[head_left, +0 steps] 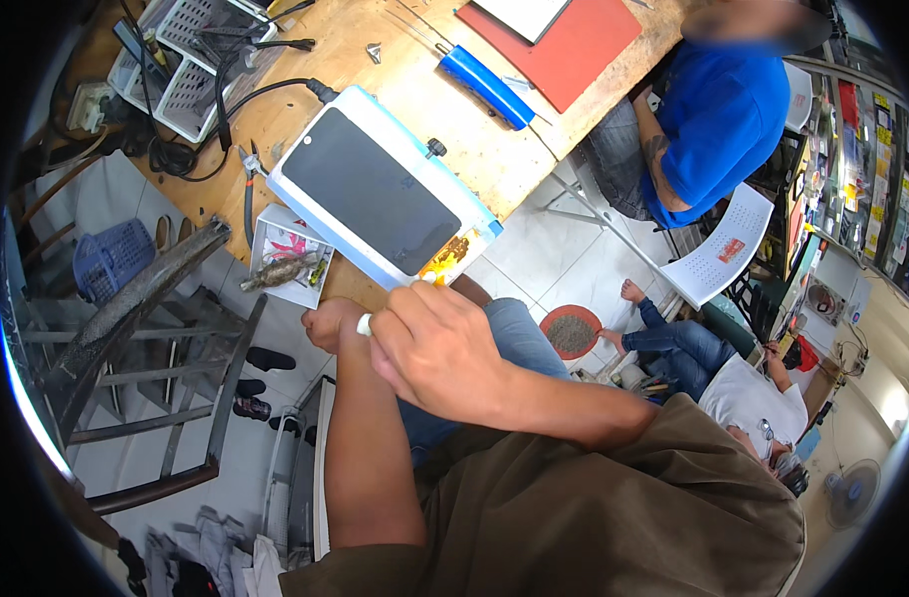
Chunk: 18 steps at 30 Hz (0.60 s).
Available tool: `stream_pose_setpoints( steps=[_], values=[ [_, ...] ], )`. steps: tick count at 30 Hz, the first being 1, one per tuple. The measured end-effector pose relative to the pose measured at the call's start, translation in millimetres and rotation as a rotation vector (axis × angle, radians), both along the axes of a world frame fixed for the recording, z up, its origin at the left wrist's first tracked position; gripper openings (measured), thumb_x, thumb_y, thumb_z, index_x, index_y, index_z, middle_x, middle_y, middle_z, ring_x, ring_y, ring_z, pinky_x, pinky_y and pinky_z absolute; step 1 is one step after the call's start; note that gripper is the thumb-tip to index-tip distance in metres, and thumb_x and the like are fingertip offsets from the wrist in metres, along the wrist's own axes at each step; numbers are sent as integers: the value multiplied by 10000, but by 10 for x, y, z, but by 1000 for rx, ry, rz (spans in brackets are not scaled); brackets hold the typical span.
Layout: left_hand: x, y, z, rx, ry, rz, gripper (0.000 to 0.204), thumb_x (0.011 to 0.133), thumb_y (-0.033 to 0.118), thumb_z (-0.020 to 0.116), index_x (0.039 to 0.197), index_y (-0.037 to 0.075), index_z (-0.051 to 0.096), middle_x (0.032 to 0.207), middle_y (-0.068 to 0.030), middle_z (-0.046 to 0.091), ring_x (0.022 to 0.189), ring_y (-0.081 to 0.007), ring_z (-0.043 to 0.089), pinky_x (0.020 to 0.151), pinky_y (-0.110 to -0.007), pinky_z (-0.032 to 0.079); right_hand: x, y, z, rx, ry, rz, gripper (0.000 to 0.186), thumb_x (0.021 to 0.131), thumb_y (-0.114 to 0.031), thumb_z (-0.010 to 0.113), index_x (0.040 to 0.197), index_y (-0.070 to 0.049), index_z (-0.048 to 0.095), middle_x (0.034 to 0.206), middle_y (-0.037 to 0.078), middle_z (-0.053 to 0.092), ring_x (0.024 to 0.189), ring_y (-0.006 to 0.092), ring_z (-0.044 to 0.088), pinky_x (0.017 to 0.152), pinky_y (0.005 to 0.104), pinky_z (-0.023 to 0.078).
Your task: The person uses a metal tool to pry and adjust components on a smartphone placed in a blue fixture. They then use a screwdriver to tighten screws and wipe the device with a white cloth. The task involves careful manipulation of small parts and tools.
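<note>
My right hand (439, 348) is closed round a slim white thing (364, 324), whose exact kind I cannot make out. Bits of white show at both ends of the fist. Just beyond the knuckles lies a yellow-brown smear (450, 257) at the near corner of a white and blue flat plate device (370, 99). A dark phone screen (370, 189) rests face up on that device. Lower left, my left hand (327, 324) is curled beside a small white box (310, 289), partly behind my forearm; what its fingers hold, if anything, is hidden.
Red-handled pliers (248, 189) lie left of the device. White baskets (191, 109) with cables stand at the back left. A blue cylindrical tool (486, 88) and red mat (574, 55) lie farther back. A person in blue (723, 119) sits right; another (753, 398) sits lower right.
</note>
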<state>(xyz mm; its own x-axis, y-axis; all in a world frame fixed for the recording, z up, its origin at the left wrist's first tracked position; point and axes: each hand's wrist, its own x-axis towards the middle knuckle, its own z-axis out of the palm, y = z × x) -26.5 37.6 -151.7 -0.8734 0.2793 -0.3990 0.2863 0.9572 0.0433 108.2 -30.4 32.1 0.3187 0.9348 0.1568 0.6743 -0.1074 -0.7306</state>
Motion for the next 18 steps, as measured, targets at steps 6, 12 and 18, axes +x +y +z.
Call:
stream_pose_setpoints(
  steps=[6,12,18],
  values=[
    [-125,278,301,-92,-265,242,546,1091,313,326,1124,-47,734,1255,-302,731,1142,-440,732,1001,-558,593,101,-43,-106,-152,-194,-210,213,746,-99,815,827,-61,623,749,94,517,753,292,605,637,424,472],
    [-270,276,156,-149,-301,211,536,1082,314,351,1110,-57,738,1238,-330,726,1142,-443,733,1001,-570,590,-168,-80,-35,-142,-22,-110,212,745,-91,791,803,-53,591,808,112,553,782,320,624,671,447,503],
    [-31,-27,-37,120,-46,61,522,1071,297,378,1090,-94,723,1248,-340,720,1146,-451,730,1006,-577,587,834,-72,-35,-244,-238,-408,114,793,-41,755,842,-44,653,807,131,642,763,340,676,683,463,541]
  ],
)
